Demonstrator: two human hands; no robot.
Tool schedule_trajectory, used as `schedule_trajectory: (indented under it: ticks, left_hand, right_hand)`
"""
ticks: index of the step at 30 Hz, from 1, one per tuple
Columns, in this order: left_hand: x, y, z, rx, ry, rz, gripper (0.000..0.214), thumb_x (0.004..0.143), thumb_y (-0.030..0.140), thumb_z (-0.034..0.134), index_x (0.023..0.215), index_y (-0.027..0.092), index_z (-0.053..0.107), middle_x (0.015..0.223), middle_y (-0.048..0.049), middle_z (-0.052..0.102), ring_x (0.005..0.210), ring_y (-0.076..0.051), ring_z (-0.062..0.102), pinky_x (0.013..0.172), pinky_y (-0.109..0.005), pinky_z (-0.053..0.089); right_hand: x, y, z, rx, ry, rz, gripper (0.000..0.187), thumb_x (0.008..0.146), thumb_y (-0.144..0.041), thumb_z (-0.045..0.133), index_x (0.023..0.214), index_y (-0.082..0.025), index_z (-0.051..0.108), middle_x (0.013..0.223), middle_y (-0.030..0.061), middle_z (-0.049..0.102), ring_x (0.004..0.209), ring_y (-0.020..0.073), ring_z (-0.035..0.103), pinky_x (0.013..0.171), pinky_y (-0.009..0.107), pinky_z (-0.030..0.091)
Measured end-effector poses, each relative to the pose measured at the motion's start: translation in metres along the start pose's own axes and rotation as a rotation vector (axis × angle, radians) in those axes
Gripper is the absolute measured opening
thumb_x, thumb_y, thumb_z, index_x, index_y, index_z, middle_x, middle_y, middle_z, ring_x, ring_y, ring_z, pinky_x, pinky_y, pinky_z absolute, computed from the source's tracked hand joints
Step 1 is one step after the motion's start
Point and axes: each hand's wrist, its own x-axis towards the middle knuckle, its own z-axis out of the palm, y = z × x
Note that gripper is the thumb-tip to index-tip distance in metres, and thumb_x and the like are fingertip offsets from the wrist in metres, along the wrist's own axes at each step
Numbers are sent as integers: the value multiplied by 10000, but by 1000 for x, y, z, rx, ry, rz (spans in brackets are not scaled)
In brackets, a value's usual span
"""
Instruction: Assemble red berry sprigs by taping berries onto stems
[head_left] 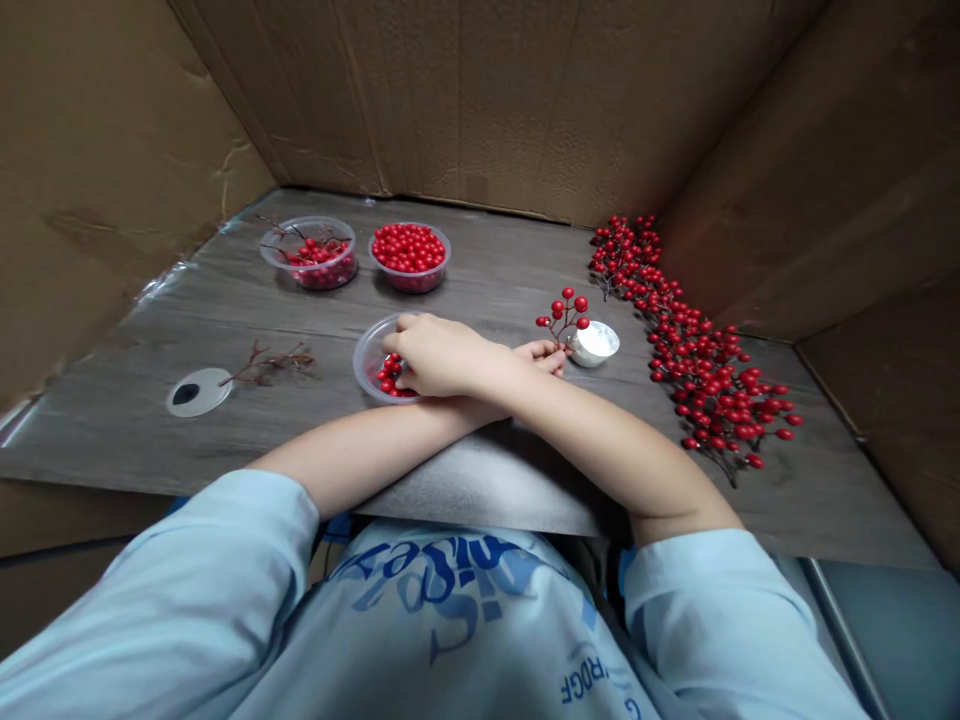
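My forearms cross, the right over the left. My left hand (544, 355) is closed on the stem of a sprig of red berries (562, 315), held upright beside a small white cup (595, 343) with white contents. My right hand (439, 352) reaches down into a clear plastic bowl (365, 358). Its fingers are curled among loose red berries (390, 375) there; what they grip, if anything, is hidden.
Behind stand a tub of loose red berries (409, 250) and a tub of berries with twigs (319, 255). A bare twig (274, 362) touches a round clear lid (199, 392) at left. Berry branches (697, 350) line the right side. Cardboard walls (480, 110) surround the table.
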Motion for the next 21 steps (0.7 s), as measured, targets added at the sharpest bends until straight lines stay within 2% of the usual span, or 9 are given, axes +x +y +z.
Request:
schedule_trajectory:
  ticks: [5,11,17,21]
  left_hand:
    - [-4,4,4,23,72,-52,164,732,204,650,755,123,510,560,65,491,457,-16,442,506,-169,340]
    - [2,2,1,33,48,-68,224,687,225,700,755,128,509,552,79,486,477,-10,456,506,-157,349]
    - [2,2,-1,13,15,-61,235,668,231,715,764,126,529,561,74,491,499,-16,466,496,-160,324]
    - [2,2,1,6,21,-51,230,666,224,717,764,124,534,568,74,485,509,-15,464,503,-162,318]
  right_hand:
    - [20,-1,14,-26,-135,-16,246,777,-118,501,963,-69,656,1040,181,609,932,301,591,726,367,484]
    - [26,-2,18,38,-194,15,227,797,-84,475,950,-39,637,1046,213,618,873,291,635,704,362,501]
    - [24,-2,20,105,-137,48,216,796,-35,483,968,-11,613,915,193,664,841,247,655,693,300,480]
    - [22,1,19,112,-103,31,205,778,-21,493,907,-40,651,921,175,671,827,236,655,664,282,460]
